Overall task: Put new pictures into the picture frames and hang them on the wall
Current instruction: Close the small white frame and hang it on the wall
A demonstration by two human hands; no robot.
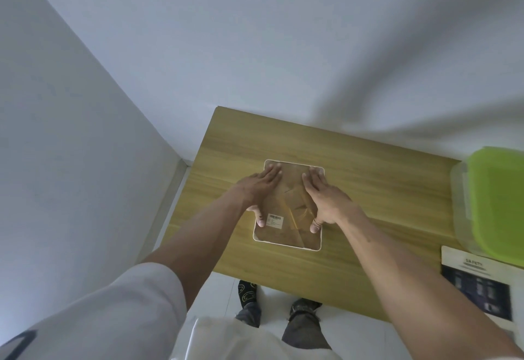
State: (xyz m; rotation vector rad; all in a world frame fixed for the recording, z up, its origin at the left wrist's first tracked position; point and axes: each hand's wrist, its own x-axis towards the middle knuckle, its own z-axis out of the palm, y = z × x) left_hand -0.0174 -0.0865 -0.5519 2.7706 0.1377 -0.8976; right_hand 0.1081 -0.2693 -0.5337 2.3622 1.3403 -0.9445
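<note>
the frame (287,239) lies face down mid-table (368,189) with the left hand (262,188) and right hand (323,198) spread flat and open on its backing, so the back seems next to be freed, likely needing fingertips at its clips.

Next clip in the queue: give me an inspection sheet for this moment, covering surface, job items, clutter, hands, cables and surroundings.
Surface: wooden table set against the wall, top mostly bare.
Job's things: white-edged picture frame lying face down, brown backing up, barcode label near its near-left corner.
Clutter: clear storage box with green lid at the right edge; dark printed sheet in front of it.
Hands: left hand and right hand both flat on the frame's back, fingers spread, gripping nothing.
Cables: nothing seen.
Surroundings: plain white walls meeting in a corner, pale floor, the person's feet under the table's near edge.
</note>
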